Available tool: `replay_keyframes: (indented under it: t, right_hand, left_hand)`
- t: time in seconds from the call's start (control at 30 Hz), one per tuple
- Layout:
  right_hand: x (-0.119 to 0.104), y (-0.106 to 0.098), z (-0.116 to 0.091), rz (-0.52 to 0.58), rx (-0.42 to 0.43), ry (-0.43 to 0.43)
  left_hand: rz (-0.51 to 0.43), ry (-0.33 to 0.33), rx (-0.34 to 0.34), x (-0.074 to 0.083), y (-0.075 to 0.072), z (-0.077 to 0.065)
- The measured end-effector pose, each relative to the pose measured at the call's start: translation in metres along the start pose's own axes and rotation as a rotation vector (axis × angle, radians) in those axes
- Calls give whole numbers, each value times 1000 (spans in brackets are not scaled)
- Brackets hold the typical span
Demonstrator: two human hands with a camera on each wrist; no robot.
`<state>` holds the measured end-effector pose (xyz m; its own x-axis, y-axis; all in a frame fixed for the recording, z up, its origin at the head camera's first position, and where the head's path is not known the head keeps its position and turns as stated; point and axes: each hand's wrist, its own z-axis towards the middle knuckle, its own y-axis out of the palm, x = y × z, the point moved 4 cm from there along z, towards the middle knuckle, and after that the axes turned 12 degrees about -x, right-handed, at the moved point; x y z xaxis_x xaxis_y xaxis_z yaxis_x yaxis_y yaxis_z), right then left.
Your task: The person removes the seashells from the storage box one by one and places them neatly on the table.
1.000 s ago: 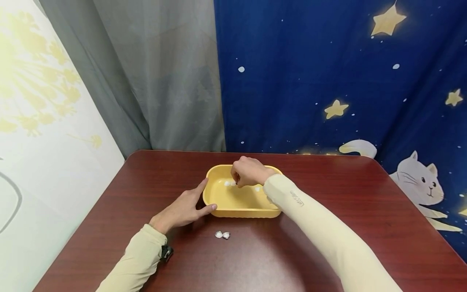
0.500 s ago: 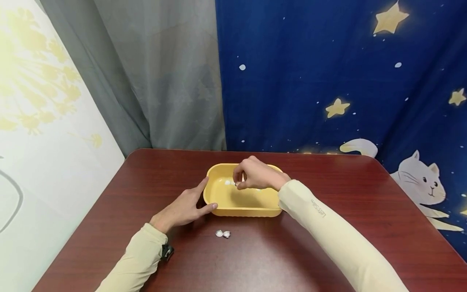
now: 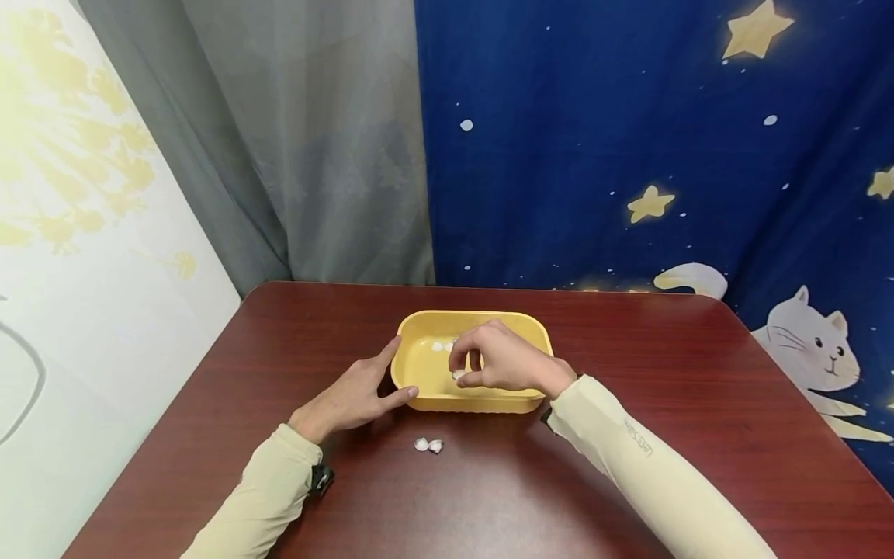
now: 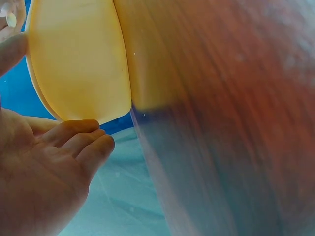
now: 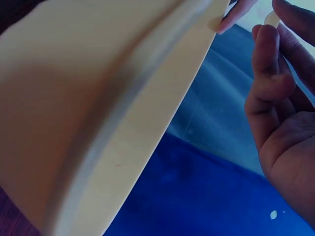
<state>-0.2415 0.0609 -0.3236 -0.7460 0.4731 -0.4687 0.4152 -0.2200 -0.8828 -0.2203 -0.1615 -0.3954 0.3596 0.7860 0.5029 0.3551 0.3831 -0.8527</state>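
Note:
My left hand (image 3: 352, 396) rests on the left end of a yellow plastic basin (image 3: 482, 404), thumb at the near corner and fingers spread along the outer side. Over the basin, my right hand (image 3: 510, 361) pinches a small white shell (image 3: 459, 374) between thumb and fingertips. The right wrist view also shows this pale shell (image 5: 271, 19) at the fingertips. Inside the basin, small white shells (image 3: 437, 346) lie near the back wall; my right hand partly hides the interior. On the table before the basin are two white shells (image 3: 429, 446) side by side.
The basin stands on a dark red wooden table (image 3: 663, 388), close to its back edge. Behind hang a grey curtain (image 3: 335, 155) and a blue curtain (image 3: 545, 155) with stars and a cat. A white panel (image 3: 91, 310) is at the left.
My right hand has lifted a shell from the back of the basin and drawn it toward the near side. My left hand keeps its place on the basin.

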Motion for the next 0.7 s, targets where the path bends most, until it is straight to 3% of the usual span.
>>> replay_keyframes:
  t: [0.43,0.7]
  right_hand:
    - [-14,27,-12,-76,6,-34]
    - [-25,38,-15,-177,39,-56]
  left_hand:
    - [-4,9,-9,-1,1,3]
    - [0,1,-14,-2,0,5]
